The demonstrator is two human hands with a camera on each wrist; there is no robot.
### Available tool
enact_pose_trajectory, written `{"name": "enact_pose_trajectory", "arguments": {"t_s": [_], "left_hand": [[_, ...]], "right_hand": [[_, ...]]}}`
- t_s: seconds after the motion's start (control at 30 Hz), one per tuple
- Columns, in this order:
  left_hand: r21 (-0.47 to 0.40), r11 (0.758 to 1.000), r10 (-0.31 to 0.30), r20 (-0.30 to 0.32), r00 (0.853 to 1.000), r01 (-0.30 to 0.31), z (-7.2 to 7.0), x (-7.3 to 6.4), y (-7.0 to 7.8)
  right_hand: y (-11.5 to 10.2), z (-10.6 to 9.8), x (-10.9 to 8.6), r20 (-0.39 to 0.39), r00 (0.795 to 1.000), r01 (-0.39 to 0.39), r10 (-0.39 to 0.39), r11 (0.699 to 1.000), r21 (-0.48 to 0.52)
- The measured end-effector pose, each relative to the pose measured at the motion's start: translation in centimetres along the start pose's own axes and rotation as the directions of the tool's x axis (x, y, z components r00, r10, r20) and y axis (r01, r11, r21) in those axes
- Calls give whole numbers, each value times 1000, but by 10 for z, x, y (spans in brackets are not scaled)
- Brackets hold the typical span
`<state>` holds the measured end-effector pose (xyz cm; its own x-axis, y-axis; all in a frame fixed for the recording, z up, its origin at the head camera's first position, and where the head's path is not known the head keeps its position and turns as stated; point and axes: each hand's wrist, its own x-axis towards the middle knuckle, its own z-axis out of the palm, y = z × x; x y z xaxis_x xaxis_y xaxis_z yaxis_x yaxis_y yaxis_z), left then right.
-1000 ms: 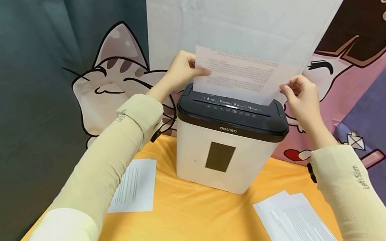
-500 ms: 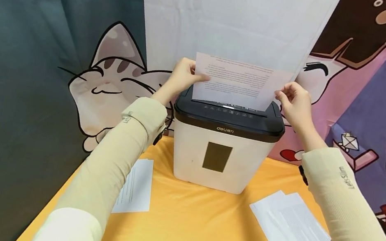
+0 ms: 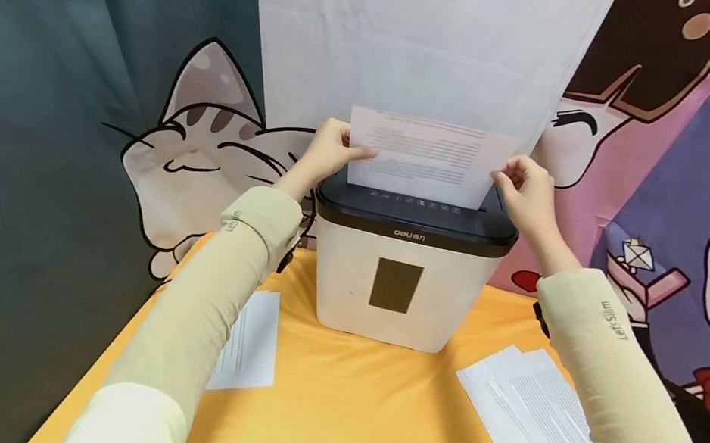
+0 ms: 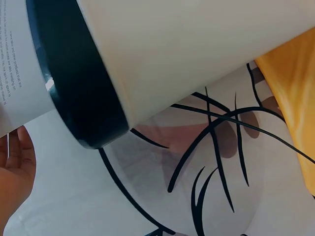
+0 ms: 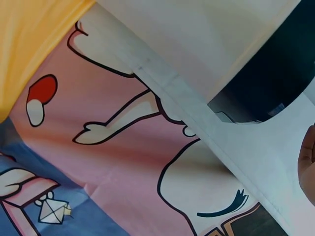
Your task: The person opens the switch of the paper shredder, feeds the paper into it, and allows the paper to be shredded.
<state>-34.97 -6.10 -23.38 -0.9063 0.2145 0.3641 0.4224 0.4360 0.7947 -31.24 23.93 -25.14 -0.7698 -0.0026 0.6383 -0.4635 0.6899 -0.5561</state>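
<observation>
A printed sheet of paper (image 3: 429,160) stands upright over the black top of a white paper shredder (image 3: 347,274), its lower edge at the slot. My left hand (image 3: 331,147) pinches the sheet's left edge, thumb on the near face and fingers behind. At the right edge, my right hand (image 3: 527,194) pinches the sheet between thumb and fingers. In the left wrist view, the left hand (image 4: 17,169) shows at the border beside the sheet (image 4: 22,64). Only a sliver of the right hand (image 5: 307,162) appears in the right wrist view, near the shredder's dark lid (image 5: 266,69).
A printed sheet (image 3: 254,344) lies left of the shredder on the yellow tablecloth (image 3: 339,418), partly behind the left sleeve. Several overlapping sheets (image 3: 532,416) lie to the right, partly covered by the right sleeve. A cartoon-printed curtain (image 3: 423,40) hangs close behind the shredder.
Both hands have lowered the sheet toward the shredder's slot, so it now covers more of the lid's markings. The grip on both edges stays. The head view has shifted slightly.
</observation>
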Motion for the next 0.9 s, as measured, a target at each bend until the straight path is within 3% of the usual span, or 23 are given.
{"name": "enact_pose_trajectory", "arguments": {"t_s": [0.17, 0.43, 0.6, 0.9], "left_hand": [[26, 1000, -1, -8, 1000, 1, -1, -2, -3], [55, 998, 36, -117, 993, -29, 0, -5, -10], [89, 996, 40, -111, 993, -30, 1, -6, -14], [147, 989, 34, -101, 994, -19, 4, -7, -17]], "right_hand": [[3, 5, -1, 2, 1000, -13, 13, 1000, -2], [5, 5, -5, 54, 998, -36, 39, 998, -55], [5, 9, -7, 83, 993, -74, 83, 991, -108], [-4, 15, -4, -7, 993, -116, 115, 993, -30]]}}
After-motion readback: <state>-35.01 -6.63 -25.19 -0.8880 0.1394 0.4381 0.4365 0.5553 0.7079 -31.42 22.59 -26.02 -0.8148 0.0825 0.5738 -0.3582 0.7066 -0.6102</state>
